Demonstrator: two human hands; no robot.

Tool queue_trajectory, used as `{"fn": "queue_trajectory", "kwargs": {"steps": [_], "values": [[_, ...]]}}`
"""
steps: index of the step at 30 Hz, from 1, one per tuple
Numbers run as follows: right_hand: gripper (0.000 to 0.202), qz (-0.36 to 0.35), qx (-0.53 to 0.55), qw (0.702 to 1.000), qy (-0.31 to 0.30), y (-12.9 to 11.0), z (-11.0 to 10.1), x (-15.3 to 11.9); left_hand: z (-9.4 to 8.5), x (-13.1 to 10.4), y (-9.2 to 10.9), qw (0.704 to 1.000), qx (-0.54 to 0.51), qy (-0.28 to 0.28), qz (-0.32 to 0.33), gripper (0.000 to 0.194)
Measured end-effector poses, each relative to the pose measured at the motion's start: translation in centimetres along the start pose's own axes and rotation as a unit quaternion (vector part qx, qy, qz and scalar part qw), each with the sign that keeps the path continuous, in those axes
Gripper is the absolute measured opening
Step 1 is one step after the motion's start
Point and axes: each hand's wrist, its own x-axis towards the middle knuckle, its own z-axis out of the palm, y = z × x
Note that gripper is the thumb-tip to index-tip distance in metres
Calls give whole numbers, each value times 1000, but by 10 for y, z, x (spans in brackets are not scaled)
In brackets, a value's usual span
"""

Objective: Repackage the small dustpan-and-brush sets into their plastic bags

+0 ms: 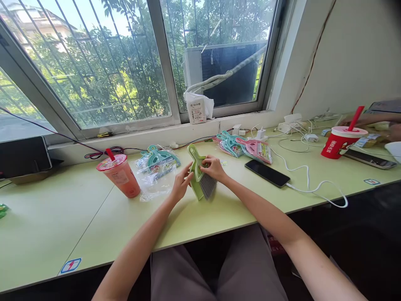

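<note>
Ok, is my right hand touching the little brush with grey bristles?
Touching: the head view shows the right hand gripping the brush by its green top.

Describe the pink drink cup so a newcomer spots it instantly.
Find the window above the green table. Below it, between the black screen and the left hand, sits the cup. Its see-through sides show pink drink; the other cup is mostly red.

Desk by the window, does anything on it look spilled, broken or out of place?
Nothing looks spilled or broken, only untidy: clear plastic wrapping lies crumpled beside the pink drink, and white cables straggle loosely across the right side.
</note>
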Motion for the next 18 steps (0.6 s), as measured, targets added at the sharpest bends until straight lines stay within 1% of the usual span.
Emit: {"fn": "queue_trajectory", "kwargs": {"steps": [2,3,4,5,7,8,9,10,12,14,16,17,18], "values": [[14,7,7,1000,-10,-2,-2,0,2,0,-2,1000,-5,-7,-10,62],[17,17,21,999,-19,-3,-4,1,1,1,-4,1000,3,-2,-18,61],[21,31,46,998,-29,-6,-7,1,-3,3,-8,999,20,16,-27,60],[27,48,81,995,-40,-8,-11,1,-8,6,-13,997,43,44,-37,57],[37,73,154,983,-64,-14,-23,3,-25,13,-24,985,100,131,-55,48],[41,77,180,978,-69,-17,-30,5,-36,17,-30,978,120,161,-57,45],[44,74,193,976,-67,-19,-38,7,-45,20,-35,975,128,174,-56,44],[45,67,193,977,-55,-19,-47,10,-53,23,-39,975,127,174,-54,43],[48,56,167,984,-19,-16,-64,16,-62,26,-43,981,116,147,-52,43],[49,60,101,993,4,-6,-80,22,-60,25,-43,985,118,109,-61,43],[46,78,-24,997,-7,7,-90,25,-52,21,-42,984,148,73,-74,41],[43,90,-105,990,-28,12,-93,26,-47,19,-40,981,171,53,-77,40],[39,102,-186,976,-54,16,-94,25,-43,16,-39,977,198,33,-75,38]]}}
